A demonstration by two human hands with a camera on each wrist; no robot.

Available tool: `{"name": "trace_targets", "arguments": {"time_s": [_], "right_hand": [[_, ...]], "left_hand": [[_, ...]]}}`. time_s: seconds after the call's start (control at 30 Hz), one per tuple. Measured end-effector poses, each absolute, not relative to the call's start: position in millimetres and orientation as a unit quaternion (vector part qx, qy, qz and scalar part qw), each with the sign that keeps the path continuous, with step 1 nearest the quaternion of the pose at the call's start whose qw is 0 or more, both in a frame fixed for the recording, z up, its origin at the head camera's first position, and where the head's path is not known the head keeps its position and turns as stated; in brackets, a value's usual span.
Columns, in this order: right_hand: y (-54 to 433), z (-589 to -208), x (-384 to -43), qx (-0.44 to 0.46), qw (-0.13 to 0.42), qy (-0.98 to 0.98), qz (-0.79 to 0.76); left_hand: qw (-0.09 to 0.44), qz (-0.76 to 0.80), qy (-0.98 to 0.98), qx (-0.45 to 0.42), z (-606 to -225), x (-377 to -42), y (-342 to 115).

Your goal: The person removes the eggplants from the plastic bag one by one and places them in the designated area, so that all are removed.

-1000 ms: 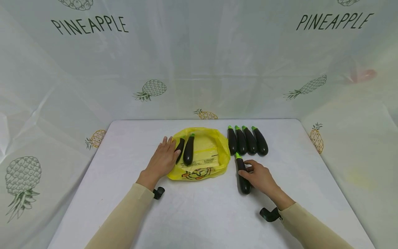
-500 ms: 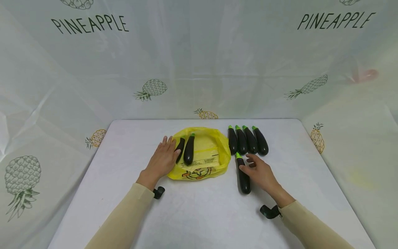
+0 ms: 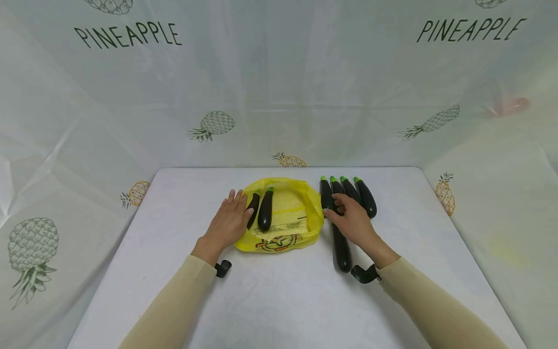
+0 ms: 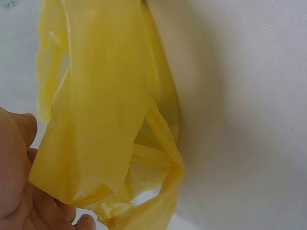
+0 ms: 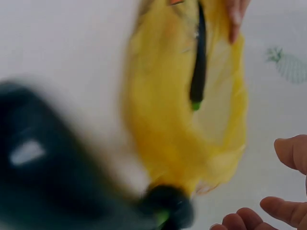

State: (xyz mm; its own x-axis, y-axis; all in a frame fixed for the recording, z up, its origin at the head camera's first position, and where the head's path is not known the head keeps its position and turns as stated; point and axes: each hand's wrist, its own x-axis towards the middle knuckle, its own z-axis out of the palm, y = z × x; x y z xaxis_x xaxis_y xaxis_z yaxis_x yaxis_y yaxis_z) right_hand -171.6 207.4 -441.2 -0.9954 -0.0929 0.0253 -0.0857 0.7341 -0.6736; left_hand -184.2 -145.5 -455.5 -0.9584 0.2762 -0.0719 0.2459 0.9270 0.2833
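My left hand (image 3: 226, 220) lies at the left rim of a yellow plastic bag (image 3: 311, 237), its fingers straight and spread and touching the plastic. Inside the open bag lie two dark eggplants; the fuller one (image 3: 265, 213) is beside a partly covered one (image 3: 253, 208). My right hand (image 3: 350, 220) hovers over the eggplants right of the bag, thumb and fingers apart with nothing between them. Under it, a single eggplant (image 3: 342, 254) points its stem away from me, its upper part hidden. Blurred, this eggplant (image 5: 48, 167) fills the lower left of the right wrist view.
Several eggplants (image 3: 366, 198) stand in a row at the back right of the white table (image 3: 274, 305), green stems to the far edge. A pineapple-print sheet (image 3: 348, 72) hangs behind and at both sides. Each wrist wears a small black camera (image 3: 365, 274).
My right hand has left the front eggplant and moved up and left toward the row, covering its stem end. The left hand, bag and eggplants stay where they were.
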Motion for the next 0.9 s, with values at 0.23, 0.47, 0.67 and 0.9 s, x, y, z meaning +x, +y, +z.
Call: {"name": "trace_targets", "arguments": {"time_s": [0.23, 0.47, 0.67, 0.9], "right_hand": [[156, -419, -196, -0.068, 0.027, 0.922, -0.380], [104, -419, -213, -0.069, 0.075, 0.897, -0.430], [76, -433, -224, -0.050, 0.109, 0.880, -0.459], [58, -455, -233, -0.045, 0.101, 0.881, -0.460]], "left_hand": [[0.053, 0.143, 0.980, 0.129, -453, -187, -147], [0.056, 0.146, 0.980, 0.124, -454, -189, -149], [0.060, 0.161, 0.978, 0.121, -453, -189, -148], [0.053, 0.156, 0.978, 0.125, -452, -189, -147]]}}
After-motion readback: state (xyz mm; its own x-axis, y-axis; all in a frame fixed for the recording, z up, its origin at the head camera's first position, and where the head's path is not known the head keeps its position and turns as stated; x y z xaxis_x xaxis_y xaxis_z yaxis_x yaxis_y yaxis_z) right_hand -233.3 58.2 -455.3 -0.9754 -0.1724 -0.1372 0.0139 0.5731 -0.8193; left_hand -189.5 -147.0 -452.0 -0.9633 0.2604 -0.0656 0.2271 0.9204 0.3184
